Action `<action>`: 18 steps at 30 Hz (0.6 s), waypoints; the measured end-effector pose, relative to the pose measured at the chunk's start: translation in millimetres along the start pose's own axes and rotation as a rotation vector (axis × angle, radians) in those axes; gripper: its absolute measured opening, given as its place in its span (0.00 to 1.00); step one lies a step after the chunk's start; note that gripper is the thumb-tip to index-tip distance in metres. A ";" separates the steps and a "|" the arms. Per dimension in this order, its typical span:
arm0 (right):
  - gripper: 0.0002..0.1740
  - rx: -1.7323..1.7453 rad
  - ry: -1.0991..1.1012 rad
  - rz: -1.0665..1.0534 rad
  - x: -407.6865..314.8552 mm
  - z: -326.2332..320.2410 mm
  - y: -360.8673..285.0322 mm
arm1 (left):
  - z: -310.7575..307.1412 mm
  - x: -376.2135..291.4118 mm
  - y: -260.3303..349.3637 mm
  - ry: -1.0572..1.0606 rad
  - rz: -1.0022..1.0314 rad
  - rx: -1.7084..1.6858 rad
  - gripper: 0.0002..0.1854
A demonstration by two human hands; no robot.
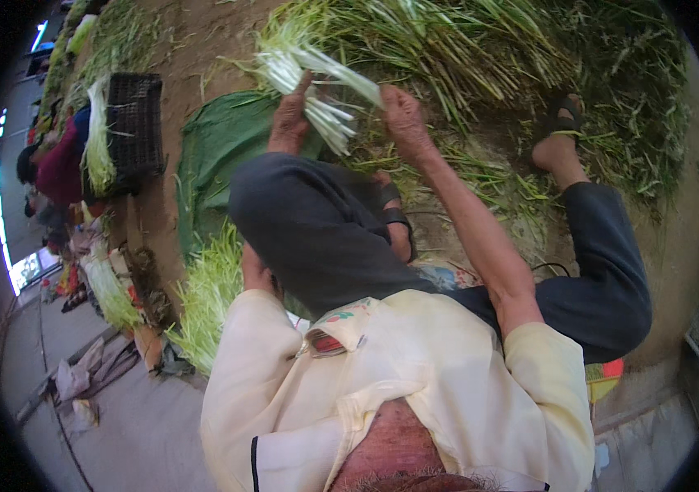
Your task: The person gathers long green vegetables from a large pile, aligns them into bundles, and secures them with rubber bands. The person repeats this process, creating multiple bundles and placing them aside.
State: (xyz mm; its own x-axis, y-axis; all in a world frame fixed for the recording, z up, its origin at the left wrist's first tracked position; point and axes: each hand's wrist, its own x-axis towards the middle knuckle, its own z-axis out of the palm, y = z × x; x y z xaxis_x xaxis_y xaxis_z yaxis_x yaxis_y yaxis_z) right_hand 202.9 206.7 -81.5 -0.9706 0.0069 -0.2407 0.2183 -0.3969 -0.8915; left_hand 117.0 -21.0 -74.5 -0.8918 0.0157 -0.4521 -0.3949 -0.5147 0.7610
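Note:
My left hand [291,114] is closed around a bundle of long white-stemmed leafy stalks [332,126], cut ends towards me and yellow-green leaves pointing away. Between the fingers of my right hand [403,117] is the end of a separate pale stalk [343,71], which slants up to the leaves beyond the bundle. It may be more than one stalk; I cannot tell. Just past both hands lies a large heap of green stalks [441,46], and loose trimmings [491,166] cover the ground nearer me. A green cloth [211,154] is spread beside my left hand.
A pile of pale leafy stalks [205,301] rests by my left side. Farther left, a black plastic crate [134,123] has a bundle of stalks [100,141] against it. A person in a dark red top [59,163] is beyond. Darker weeds [638,104] lie at the right.

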 end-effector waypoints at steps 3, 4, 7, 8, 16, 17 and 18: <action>0.20 0.096 0.035 -0.019 2.8 0.5 2.1 | -5.6 -6.4 -3.8 -0.165 -0.091 0.037 0.20; 0.20 0.085 0.080 0.029 3.1 1.7 2.8 | -10.0 -9.5 -4.1 -0.245 -0.097 0.022 0.20; 0.20 0.175 0.028 0.102 -3.8 -1.0 -7.1 | -20.8 -20.3 -7.9 -0.124 -0.086 0.035 0.22; 0.21 0.206 -0.020 0.066 -3.5 0.5 -12.8 | -26.7 -23.7 -4.7 -0.146 -0.084 0.005 0.22; 0.21 0.205 -0.052 -0.230 29.8 8.9 -51.2 | -18.0 -38.5 -5.3 -0.248 -0.158 -0.409 0.24; 0.22 0.103 -0.043 -0.233 34.6 11.9 -45.3 | -15.0 -39.5 -5.6 -0.309 -0.226 -0.468 0.24; 0.23 -0.003 -0.056 -0.232 37.3 14.7 -36.3 | -11.1 -38.4 -7.9 -0.347 -0.251 -0.440 0.23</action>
State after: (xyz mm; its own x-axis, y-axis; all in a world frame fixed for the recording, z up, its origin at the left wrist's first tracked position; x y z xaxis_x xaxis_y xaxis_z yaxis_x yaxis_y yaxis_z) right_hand 157.3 207.9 -52.5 -0.9989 0.0472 -0.0077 -0.0112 -0.3880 -0.9216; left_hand 156.8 -27.1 -68.3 -0.8324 0.4224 -0.3586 -0.5400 -0.7635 0.3541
